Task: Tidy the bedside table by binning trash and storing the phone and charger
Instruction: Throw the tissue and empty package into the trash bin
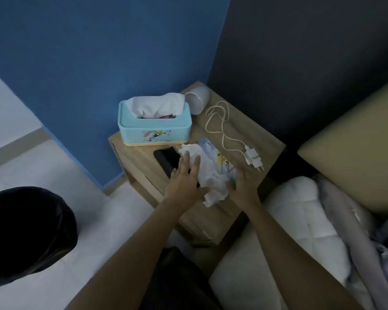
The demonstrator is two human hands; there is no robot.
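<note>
On the tabotop: see lines below.

Tabletop (251, 133): a small wooden bedside surface was seen in the corner, between a blue wall and a bed.
Crumpled tissue (207, 173): white, bunched up, was lying near the front edge of the tabletop, bracketed by both hands.
Left hand (184, 182): was laid palm-down against the tissue's left side, fingers (186, 159) spread and extended, not closed round anything.
Right hand (244, 184): was set against the tissue's right side; its fingers were curled inward, and whether they were pinching the tissue could not be told.
Wrapper (215, 156): a printed packet, possibly snack packaging, was partly covered by the tissue.
Phone (165, 161): dark, flat on the tabletop, partly hidden under the left hand.
Charger (252, 158): white plug lay right of the wrapper, its cable (217, 121) looped toward the back.
Tissue box (155, 125): light blue, at the back left edge.
Cup (197, 101): grey, tipped on its side behind the box.
Bin (25, 233): lined in black, stood on the floor, well apart to the left.
</note>
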